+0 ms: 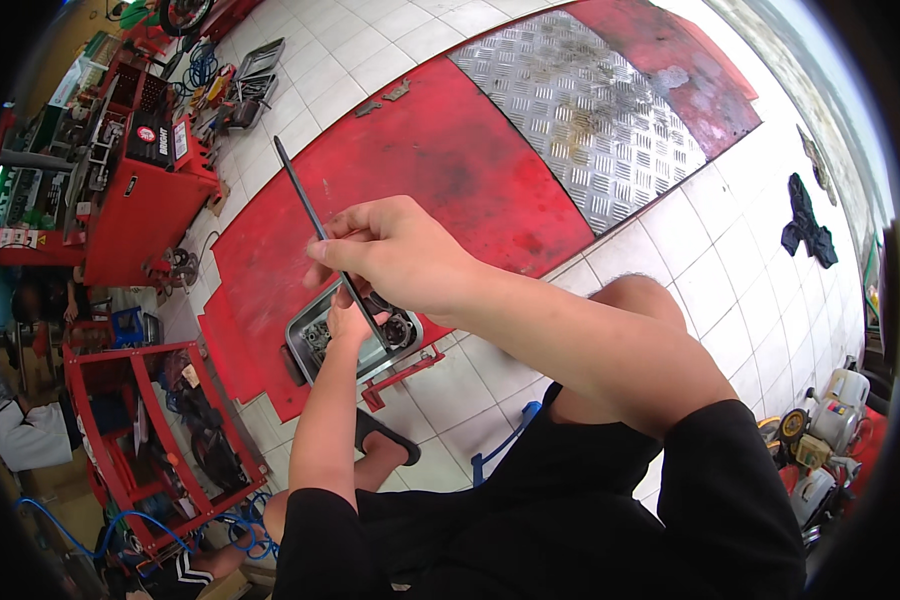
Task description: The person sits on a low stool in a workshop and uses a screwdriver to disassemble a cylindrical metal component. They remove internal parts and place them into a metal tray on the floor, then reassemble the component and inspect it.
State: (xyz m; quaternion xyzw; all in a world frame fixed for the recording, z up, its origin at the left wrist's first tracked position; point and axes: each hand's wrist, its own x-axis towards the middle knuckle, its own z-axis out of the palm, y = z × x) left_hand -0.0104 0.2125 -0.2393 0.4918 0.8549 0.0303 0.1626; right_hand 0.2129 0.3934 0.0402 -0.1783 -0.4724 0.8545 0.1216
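A long, thin, dark strip point(299, 187) lies slantwise across the view, its far end free over the red bench and its near end over a metal tray. My right hand point(400, 250) pinches it near the middle between thumb and fingers. Lower down, my left hand point(348, 322) has its fingers closed about the strip, partly hidden behind my right hand. Under both hands sits the rectangular metal tray point(292, 338), with greyish metal parts point(400, 328) in it; their exact kind is hard to make out.
The red work platform point(410, 150) has a chequered metal plate point(580, 110) set in it and small scraps point(396, 90) at its far edge. At left stand a red tool cabinet point(150, 200) and red shelf frame point(140, 400). Machines point(835, 420) are at right; a black cloth point(808, 225) lies on tiles.
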